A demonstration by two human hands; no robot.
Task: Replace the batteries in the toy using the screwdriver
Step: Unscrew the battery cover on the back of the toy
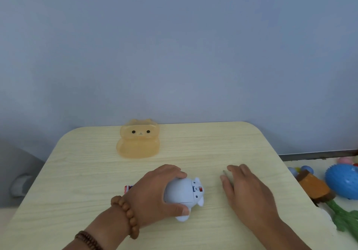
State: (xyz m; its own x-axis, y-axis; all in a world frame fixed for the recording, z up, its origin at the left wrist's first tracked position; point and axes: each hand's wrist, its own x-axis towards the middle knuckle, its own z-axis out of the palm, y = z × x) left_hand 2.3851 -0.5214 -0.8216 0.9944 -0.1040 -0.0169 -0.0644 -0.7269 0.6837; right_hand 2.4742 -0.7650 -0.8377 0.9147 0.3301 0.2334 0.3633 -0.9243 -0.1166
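A pale blue animal toy (184, 193) lies on its side on the light wooden table (193, 149), its underside with a small red switch facing right. My left hand (155, 191) grips its body from the left, fingers over the top and thumb below. My right hand (246, 189) rests palm down on the table to the right of the toy, fingers fairly straight. A thin grey tip (224, 171), perhaps the screwdriver, pokes out past its fingertips; the rest is hidden under the hand. A red, white and blue battery (128, 188) peeks out behind my left wrist.
A translucent orange bear-shaped case (138, 141) stands near the table's far edge. Off the table's right side lie other toys: a spiky blue ball (342, 180), an orange-brown piece (313, 187) and a green stem (344, 218). A plain wall is behind.
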